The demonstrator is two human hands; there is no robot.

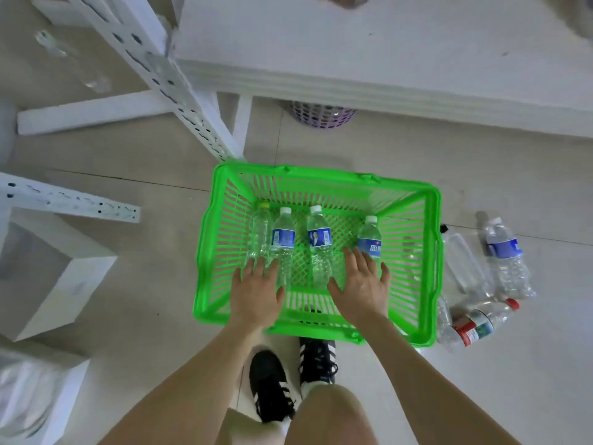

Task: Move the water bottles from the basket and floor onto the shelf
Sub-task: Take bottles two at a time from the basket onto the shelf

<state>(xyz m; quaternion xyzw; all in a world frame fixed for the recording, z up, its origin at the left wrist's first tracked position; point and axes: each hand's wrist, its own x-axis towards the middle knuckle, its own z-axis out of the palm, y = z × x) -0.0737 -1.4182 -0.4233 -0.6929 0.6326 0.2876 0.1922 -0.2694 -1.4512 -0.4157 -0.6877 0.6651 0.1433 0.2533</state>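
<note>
A bright green basket (426, 252) stands on the floor in front of my feet. Inside it lie several clear water bottles: one with a yellow cap (260, 232), two blue-labelled ones (284, 239) (319, 239) with white caps, and another at the right (369, 240). My left hand (256, 292) hovers with fingers spread over the two left bottles. My right hand (361, 287) is spread over the right bottle's lower end. Neither hand grips anything. Beside the basket on the right lie more bottles (503, 255) (462, 261) and a red-capped one (481, 322). The white shelf (369, 49) is above.
White perforated shelf posts (167, 78) slant at the left, with a clear bottle (73, 62) behind them. A purple mesh bin (322, 117) sits under the shelf. White boxes (61, 274) stand at the left. My black shoes (269, 383) are just behind the basket.
</note>
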